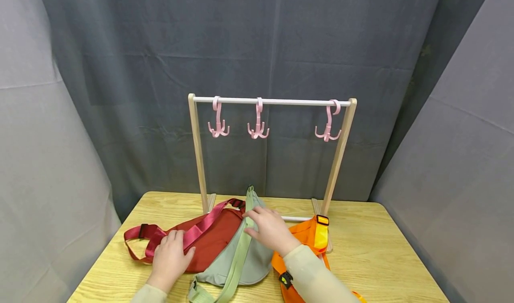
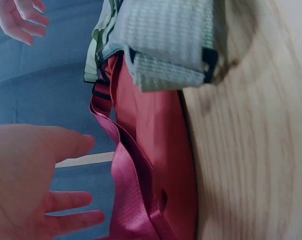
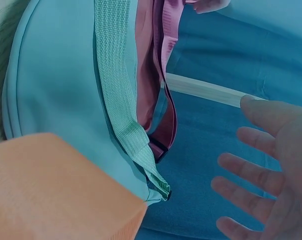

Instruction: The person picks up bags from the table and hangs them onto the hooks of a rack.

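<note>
A red waist bag [image 1: 220,238] with a shiny crimson strap [image 1: 206,226] lies on the table, partly covered by a grey-green waist bag [image 1: 257,263] with a light green strap [image 1: 241,249]. In the head view my left hand [image 1: 170,256] is over the red bag's strap, fingers spread and gripping nothing. My right hand [image 1: 270,228] is over the upper part of the grey-green bag; the right wrist view shows its fingers extended, apart from the fabric. An orange bag [image 1: 307,232] with a yellow strap lies under my right forearm, which hides part of it.
Behind the bags stands a rack with wooden posts [image 1: 339,160] and a white top bar [image 1: 289,102]. Pink hooks hang from it: a left hook [image 1: 218,120], a middle hook [image 1: 258,121] and a right hook [image 1: 328,122]. Grey curtains [image 1: 160,71] surround the wooden table [image 1: 373,249].
</note>
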Motion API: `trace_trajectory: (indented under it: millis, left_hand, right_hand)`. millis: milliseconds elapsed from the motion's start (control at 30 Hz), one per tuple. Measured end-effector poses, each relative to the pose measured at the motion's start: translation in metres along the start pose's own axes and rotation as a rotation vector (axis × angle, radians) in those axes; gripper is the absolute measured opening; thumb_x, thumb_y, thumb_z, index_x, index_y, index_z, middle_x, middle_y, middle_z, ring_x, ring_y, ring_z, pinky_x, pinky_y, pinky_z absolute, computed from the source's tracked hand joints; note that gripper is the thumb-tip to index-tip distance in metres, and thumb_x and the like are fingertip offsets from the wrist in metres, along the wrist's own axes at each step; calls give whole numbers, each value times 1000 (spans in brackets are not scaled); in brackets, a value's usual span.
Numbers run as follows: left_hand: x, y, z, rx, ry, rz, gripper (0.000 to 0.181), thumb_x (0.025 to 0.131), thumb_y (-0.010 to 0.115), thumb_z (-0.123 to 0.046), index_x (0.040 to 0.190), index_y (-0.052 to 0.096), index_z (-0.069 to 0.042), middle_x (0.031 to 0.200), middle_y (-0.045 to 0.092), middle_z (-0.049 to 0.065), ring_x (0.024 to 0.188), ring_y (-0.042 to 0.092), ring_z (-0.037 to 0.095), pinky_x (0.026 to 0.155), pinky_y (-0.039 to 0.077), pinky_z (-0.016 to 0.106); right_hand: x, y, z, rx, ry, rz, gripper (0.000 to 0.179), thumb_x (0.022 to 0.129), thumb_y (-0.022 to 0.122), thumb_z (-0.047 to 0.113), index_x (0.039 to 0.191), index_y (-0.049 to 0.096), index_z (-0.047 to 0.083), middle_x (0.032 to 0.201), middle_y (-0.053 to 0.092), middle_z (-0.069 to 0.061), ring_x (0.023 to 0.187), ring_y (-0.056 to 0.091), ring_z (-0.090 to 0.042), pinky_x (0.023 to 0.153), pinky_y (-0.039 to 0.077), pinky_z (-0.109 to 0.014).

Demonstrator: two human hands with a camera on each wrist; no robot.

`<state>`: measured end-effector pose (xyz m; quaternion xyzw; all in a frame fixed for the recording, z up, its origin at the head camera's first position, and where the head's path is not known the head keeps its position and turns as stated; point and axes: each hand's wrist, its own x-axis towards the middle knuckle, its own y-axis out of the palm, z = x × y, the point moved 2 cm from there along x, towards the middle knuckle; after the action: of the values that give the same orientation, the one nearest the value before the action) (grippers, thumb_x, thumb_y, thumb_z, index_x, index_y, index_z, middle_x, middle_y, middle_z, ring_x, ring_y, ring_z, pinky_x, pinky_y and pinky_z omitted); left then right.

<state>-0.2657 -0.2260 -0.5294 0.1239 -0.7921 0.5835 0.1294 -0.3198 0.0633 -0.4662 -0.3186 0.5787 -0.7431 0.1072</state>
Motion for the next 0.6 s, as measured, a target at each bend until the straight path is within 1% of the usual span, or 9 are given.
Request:
trace_trajectory:
  millis: [100,300,467,600]
  left_hand:
    - [-1,1,2,7,-12,28,58,81,85,-30,121,61,5,112,63,23,101,60,43,84,51,64]
    - [0,7,9,14,-27,48,60,80,86,-30,122,61,6,113,63,24,102,59,44,85,51,65]
    - [2,12,14,21,-41,73,62,81,86,-29,124,60,7,114,62,24,103,59,44,87,50,66]
    - [3,16,19,27,-55,96,64,81,86,-29,126,59,9,116,62,24,104,59,45,88,50,66]
  right_hand:
    - [1,2,1,7,-11,-5,38,92,78,38,126,70,23,113,69,1,104,68,-23,93,54,-52]
    - [1,6,4,15,-21,-5,39,92,77,39,126,70,21,114,69,1,103,68,-23,91,55,-52]
    - [1,8,6,19,-14,18,39,94,75,42,127,70,23,115,69,2,103,69,-22,94,54,-56]
    - [1,11,7,30,-14,20,39,94,75,41,127,69,23,114,69,3,103,68,-21,95,54,-58]
